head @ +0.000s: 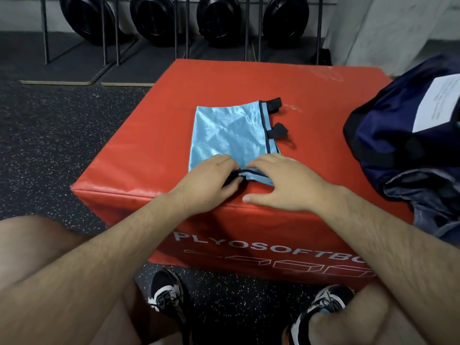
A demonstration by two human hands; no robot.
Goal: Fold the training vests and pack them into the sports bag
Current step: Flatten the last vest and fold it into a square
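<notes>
Closest to my lens are two bare knees along the bottom edge of the frame, with a pair of dark shoes [165, 292] planted on the speckled floor [49, 135] between them. Both forearms reach up from there onto the red box [149, 145] that fills the middle of the frame, its white lettering showing on the near face.

On top of the box lies the light blue vest [229, 130], folded into a flat, narrow rectangle that runs away from me. Two black loops [273, 103] stick out from its right edge. Its near end is just under both hands, close to the box's front edge.

I see the left hand [209, 180] at the vest's near left corner with its fingers curled in, pinching a bit of the black trim there. Just to its right, almost touching it, the right hand [286, 183] lies palm down with fingers spread and fairly straight. The fingertips rest on the vest's near edge, the thumb sits on bare red surface, and it grips nothing.

At the right edge of the frame sits the navy sports bag [398, 125], well apart from the vest, with a white sheet [438, 103] on it. Grey fabric [423, 195] lies below it, and I cannot tell whether it belongs to the bag. Black weight plates [154, 18] stand in a rack along the top of the frame.
</notes>
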